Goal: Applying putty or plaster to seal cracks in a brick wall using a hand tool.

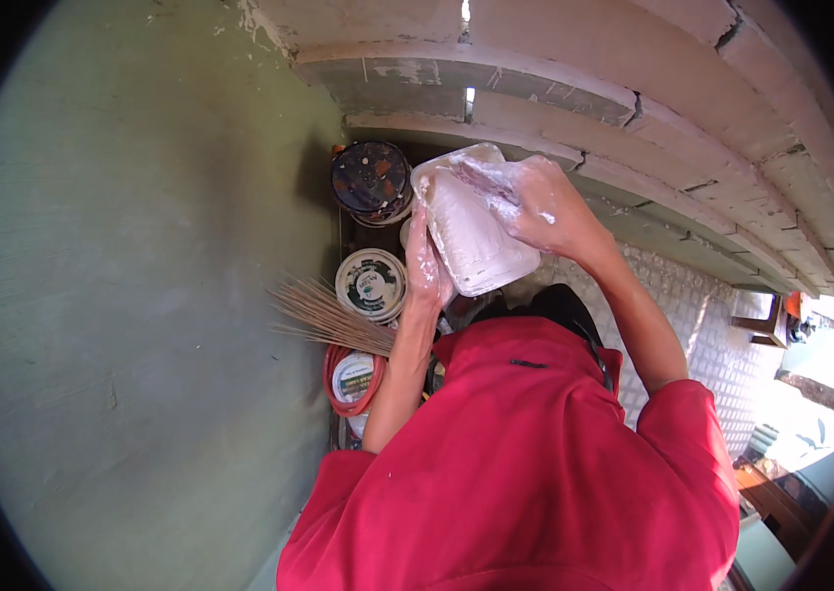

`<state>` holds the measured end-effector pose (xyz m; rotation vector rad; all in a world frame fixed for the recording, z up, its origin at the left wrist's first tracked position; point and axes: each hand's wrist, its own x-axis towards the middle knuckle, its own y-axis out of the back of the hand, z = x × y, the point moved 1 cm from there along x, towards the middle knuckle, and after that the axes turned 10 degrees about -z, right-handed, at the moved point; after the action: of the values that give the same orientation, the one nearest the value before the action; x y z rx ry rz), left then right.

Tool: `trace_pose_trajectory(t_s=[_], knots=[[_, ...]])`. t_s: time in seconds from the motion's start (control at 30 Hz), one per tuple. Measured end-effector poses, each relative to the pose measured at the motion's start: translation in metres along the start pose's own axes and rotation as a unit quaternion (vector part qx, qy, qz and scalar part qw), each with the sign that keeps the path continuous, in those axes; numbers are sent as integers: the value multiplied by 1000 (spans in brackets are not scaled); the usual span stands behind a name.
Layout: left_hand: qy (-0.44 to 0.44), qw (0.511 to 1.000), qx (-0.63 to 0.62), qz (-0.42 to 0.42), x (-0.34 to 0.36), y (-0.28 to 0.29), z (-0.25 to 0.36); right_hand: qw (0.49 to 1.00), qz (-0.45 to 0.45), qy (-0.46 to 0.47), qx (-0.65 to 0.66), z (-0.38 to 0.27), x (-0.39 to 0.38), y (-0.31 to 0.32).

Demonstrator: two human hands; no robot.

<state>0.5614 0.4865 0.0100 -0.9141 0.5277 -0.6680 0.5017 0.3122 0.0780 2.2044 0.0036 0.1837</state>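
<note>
Head view: a smeared white tray (481, 241) is being held toward one o'clock of centre. Left hand (427, 271) is clamping its nine-o'clock side; right hand (543, 209) is curling over two o'clock (grip unclear). Probably handling light, stiffish, slippery; opposite rims likely offering surest hold.

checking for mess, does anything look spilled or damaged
White smears mark the left hand and right hand at the pale container, looking messy. Dark cracks break the pale stepped surface ahead, suggesting damage.
</note>
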Motion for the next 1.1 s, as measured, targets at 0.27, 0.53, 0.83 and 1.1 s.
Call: trace_pose_trajectory(t_s=[0.27,0.53,0.83,1.1], knots=[[60,991,111,-48,9,-12,-11,991,-60,81,-84,8,-7,13],[124,987,47,-87,9,-23,-22,988,-101,104,-53,13,-31,36],[170,979,97,-55,10,-37,-26,985,-116,109,-72,5,-50,40],[170,977,123,-35,12,-35,-26,985,-133,89,-65,0,-60,44]])
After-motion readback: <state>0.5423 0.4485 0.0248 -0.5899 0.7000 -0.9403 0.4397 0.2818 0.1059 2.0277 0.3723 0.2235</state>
